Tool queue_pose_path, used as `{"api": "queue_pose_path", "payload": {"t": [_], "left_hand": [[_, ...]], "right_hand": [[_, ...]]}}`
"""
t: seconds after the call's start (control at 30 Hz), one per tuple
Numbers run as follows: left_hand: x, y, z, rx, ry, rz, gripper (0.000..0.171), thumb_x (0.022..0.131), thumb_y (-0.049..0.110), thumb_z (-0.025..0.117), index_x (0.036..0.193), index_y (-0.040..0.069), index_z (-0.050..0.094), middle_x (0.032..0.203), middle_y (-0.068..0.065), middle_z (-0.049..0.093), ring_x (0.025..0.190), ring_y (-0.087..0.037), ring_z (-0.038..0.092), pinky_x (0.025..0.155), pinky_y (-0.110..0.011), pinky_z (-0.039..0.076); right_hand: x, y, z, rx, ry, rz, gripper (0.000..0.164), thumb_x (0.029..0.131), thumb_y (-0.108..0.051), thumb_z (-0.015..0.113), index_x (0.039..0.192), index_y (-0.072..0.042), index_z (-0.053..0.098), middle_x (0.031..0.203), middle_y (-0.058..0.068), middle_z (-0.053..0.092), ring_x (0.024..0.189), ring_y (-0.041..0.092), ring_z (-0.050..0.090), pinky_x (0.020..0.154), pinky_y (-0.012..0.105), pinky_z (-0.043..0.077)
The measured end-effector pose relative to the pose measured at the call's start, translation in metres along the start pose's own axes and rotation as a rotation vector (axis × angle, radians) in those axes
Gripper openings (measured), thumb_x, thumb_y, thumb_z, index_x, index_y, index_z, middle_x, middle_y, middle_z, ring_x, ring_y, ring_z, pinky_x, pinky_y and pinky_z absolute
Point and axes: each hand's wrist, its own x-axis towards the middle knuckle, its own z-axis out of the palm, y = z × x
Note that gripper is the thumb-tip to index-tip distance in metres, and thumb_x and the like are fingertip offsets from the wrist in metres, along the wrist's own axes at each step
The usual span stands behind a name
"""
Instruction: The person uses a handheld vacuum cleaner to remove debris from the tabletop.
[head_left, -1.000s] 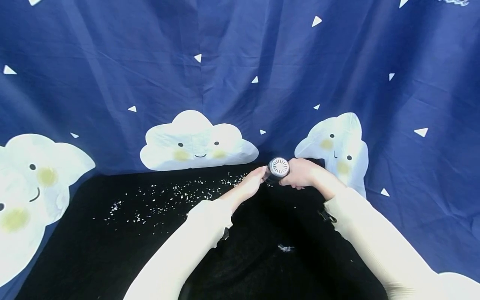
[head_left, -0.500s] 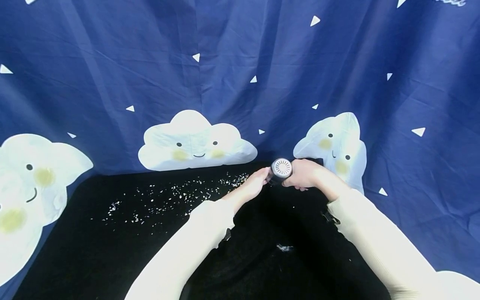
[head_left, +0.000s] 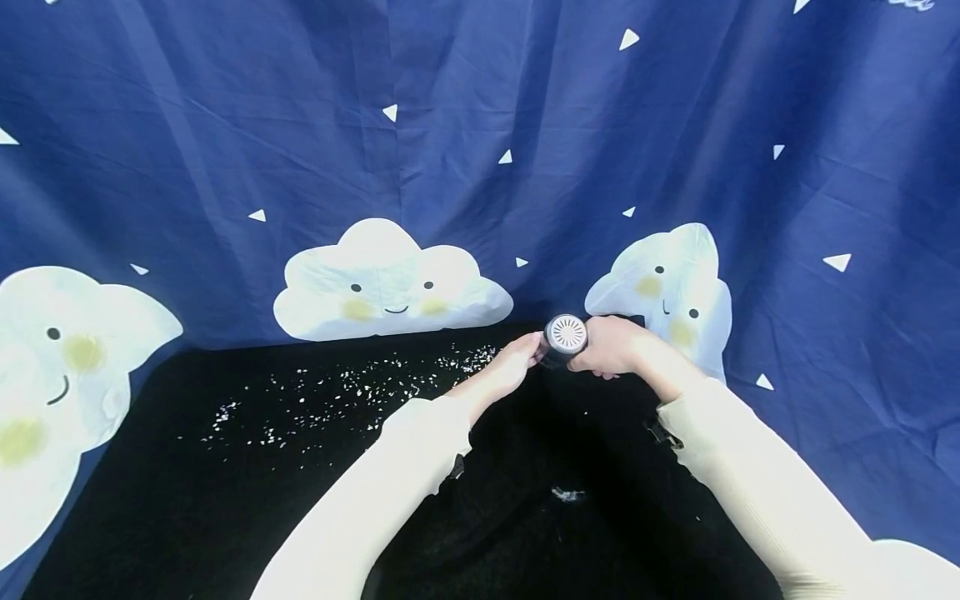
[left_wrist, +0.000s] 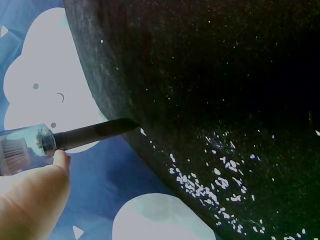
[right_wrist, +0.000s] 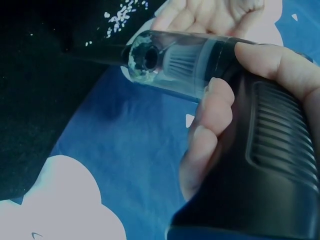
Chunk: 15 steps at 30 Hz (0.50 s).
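from my end, the step in hand looked like vacuuming. the hand vacuum [head_left: 567, 334] sat just right of centre in the head frame, at the far edge of the black cloth [head_left: 142, 508]. the right hand [head_left: 611, 343] had its fingers wrapped round the handle [right_wrist: 285, 130]; the left hand [head_left: 512, 362] touched the front end by the clear barrel [right_wrist: 172, 62], though i couldn't tell whether its fingers closed round it. in the left-wrist frame the nozzle [left_wrist: 95, 134] reached in from the left, tip just beside a stray speck; whether it met the cloth i couldn't tell. white bits [left_wrist: 195, 189] lay thick at lower centre there, so plenty seemed left. i judged the next move called for swinging the tip, low and steady, leftward in the head frame into that cluster.
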Motion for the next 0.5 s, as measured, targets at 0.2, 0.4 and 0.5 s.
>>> {"api": "queue_pose_path", "payload": {"t": [0.2, 0.4, 0.5], "left_hand": [[-0.001, 0.000, -0.008, 0.024, 0.020, 0.003, 0.042, 0.111, 0.019, 0.028, 0.132, -0.007, 0.053, 0.131, -0.022, 0.057, 0.125, -0.030, 0.052, 0.112, -0.041, 0.039], [-0.002, -0.002, -0.016, 0.049, 0.046, -0.003, 0.043, 0.111, 0.019, 0.029, 0.139, -0.006, 0.049, 0.136, -0.023, 0.056, 0.130, -0.032, 0.051, 0.112, -0.040, 0.038], [-0.003, -0.002, -0.020, 0.080, 0.064, -0.001, 0.044, 0.111, 0.020, 0.029, 0.141, -0.006, 0.048, 0.137, -0.023, 0.056, 0.130, -0.032, 0.051, 0.112, -0.040, 0.038]], "right_hand": [[0.007, -0.002, 0.002, 0.000, 0.020, -0.020, 0.026, 0.081, -0.031, 0.076, 0.070, -0.011, 0.065, 0.058, 0.002, 0.063, 0.052, 0.018, 0.064, 0.053, 0.032, 0.052], [0.015, -0.006, 0.005, -0.018, 0.044, -0.042, 0.025, 0.081, -0.033, 0.076, 0.074, -0.012, 0.065, 0.061, 0.004, 0.066, 0.052, 0.017, 0.064, 0.056, 0.033, 0.051], [0.018, -0.007, 0.007, -0.011, 0.048, -0.047, 0.024, 0.081, -0.032, 0.076, 0.075, -0.011, 0.066, 0.060, 0.004, 0.065, 0.053, 0.018, 0.064, 0.057, 0.033, 0.051]]}}
